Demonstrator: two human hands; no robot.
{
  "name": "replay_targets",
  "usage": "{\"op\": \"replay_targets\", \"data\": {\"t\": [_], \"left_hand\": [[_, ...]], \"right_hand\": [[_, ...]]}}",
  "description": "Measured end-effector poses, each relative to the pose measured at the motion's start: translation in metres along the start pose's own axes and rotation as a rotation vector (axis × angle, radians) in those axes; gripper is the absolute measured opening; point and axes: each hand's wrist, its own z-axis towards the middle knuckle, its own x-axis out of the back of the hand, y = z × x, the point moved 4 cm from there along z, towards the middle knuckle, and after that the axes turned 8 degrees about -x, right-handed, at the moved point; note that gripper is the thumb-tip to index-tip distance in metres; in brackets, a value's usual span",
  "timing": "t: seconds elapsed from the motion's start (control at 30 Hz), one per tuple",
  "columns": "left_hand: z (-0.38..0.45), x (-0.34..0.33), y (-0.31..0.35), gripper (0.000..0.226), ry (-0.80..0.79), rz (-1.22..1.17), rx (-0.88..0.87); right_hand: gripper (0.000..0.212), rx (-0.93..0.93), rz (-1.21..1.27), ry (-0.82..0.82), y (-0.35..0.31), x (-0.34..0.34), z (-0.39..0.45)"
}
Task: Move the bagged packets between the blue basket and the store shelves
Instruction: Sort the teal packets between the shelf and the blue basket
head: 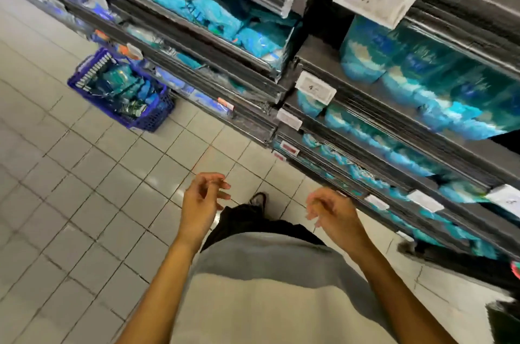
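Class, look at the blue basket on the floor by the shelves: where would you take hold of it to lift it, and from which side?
Take the blue basket by its top rim, coming from above with one grip on each long side. It stands upright on the tiled floor, open and heaped with bagged packets, so the rim is the clear part. Handles cannot be made out.

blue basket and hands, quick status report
Left hand and right hand empty, fingers loosely curled. Blue basket on floor by shelves, holds packets, out of reach. Tiled path clear.
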Motion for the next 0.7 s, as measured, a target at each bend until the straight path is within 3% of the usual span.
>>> {"op": "replay_targets", "data": {"t": [0.2,0.33,0.4,0.53,0.7], "left_hand": [[-0.06,0.039,-0.045,0.022,0.227,-0.07,0.164],[-0.095,0.079,-0.074,0.032,0.438,-0.134,0.225],[-0.107,0.099,-0.09,0.028,0.531,-0.188,0.25],[-0.116,0.143,-0.119,0.024,0.678,-0.235,0.291],[-0.089,0.21,-0.138,0.022,0.756,-0.273,0.293]], "right_hand": [[0.025,0.068,-0.203,-0.243,-0.002,-0.048,0.015],[0.012,0.094,-0.261,-0.358,-0.036,-0.098,0.033],[0.018,0.141,-0.309,-0.389,-0.06,-0.125,0.046],[0.008,0.208,-0.246,-0.444,-0.122,-0.182,0.064],[0.016,0.175,-0.16,-0.449,-0.192,-0.259,0.092]]}}
